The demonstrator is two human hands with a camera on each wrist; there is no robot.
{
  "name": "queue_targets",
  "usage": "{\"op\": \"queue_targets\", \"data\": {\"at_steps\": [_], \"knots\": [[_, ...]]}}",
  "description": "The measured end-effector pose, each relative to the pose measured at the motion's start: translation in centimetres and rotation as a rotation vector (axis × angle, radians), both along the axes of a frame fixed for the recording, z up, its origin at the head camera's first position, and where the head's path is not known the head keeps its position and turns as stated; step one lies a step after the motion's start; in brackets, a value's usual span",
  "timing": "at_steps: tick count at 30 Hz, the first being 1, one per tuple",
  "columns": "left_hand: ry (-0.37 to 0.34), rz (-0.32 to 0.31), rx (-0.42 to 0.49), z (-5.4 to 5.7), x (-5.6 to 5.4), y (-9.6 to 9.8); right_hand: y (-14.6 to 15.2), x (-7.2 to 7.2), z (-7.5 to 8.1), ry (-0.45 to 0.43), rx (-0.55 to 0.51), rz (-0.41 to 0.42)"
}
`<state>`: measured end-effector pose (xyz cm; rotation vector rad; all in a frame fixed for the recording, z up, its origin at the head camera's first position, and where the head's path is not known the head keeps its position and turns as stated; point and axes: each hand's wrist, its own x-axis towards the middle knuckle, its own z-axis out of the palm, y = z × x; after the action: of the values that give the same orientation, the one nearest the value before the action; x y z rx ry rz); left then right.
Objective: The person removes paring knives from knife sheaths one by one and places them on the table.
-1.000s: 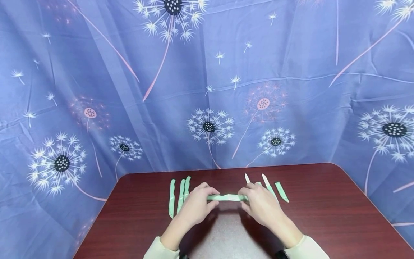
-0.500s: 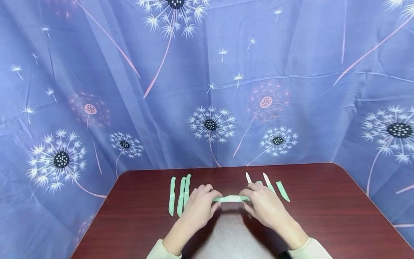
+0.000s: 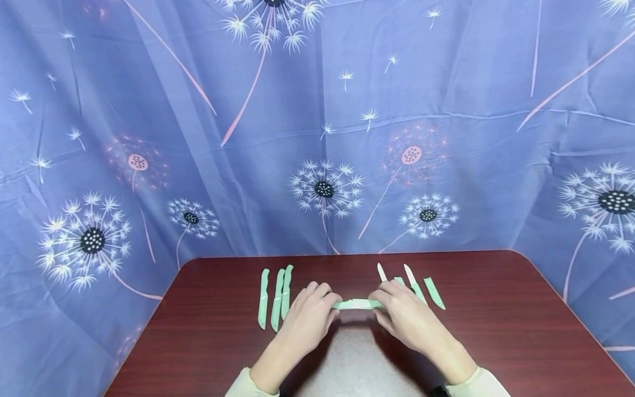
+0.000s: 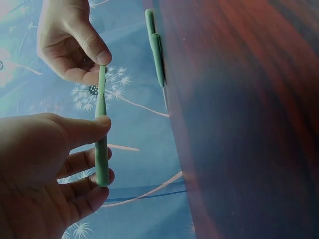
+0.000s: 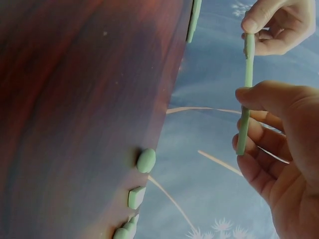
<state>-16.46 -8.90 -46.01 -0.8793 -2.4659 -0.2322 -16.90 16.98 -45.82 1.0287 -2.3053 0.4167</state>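
Between both hands a knife with a green handle (image 4: 101,149) lies level above the table, its blade end in a pale green sheath (image 3: 364,304). My left hand (image 3: 308,315) grips the handle, thumb on one side and fingertips on the other. My right hand (image 3: 409,320) pinches the sheath end with thumb and fingers. In the right wrist view the sheath (image 5: 243,132) runs along the right fingers. No bare blade shows between the hands, though the fingers hide both ends.
Left of the hands lie three sheathed green knives (image 3: 263,299). Beyond the right hand are two bare knives with white blades (image 3: 409,274), a loose green sheath (image 3: 434,293) and another partly hidden green piece (image 3: 399,280). A patterned blue cloth (image 3: 317,127) hangs behind the dark red table (image 3: 506,331).
My left hand has shifted slightly right along the handle, closer to my right hand, and less of the handle shows. Both hands keep hold, and the head view has drifted a little.
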Motion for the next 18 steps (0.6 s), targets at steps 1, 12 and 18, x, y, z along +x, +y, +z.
{"op": "queue_targets", "data": {"at_steps": [1, 12, 18], "knots": [[0.005, -0.003, 0.003, -0.03, -0.02, 0.01, 0.01, -0.03, -0.02, 0.001, -0.002, 0.003], [0.053, -0.027, 0.002, -0.44, -0.27, -0.17, 0.08, -0.24, -0.46, -0.015, 0.003, 0.022], [0.038, -0.029, 0.011, -0.73, -0.66, -0.29, 0.07, -0.53, -0.86, -0.003, 0.005, 0.028]]}}
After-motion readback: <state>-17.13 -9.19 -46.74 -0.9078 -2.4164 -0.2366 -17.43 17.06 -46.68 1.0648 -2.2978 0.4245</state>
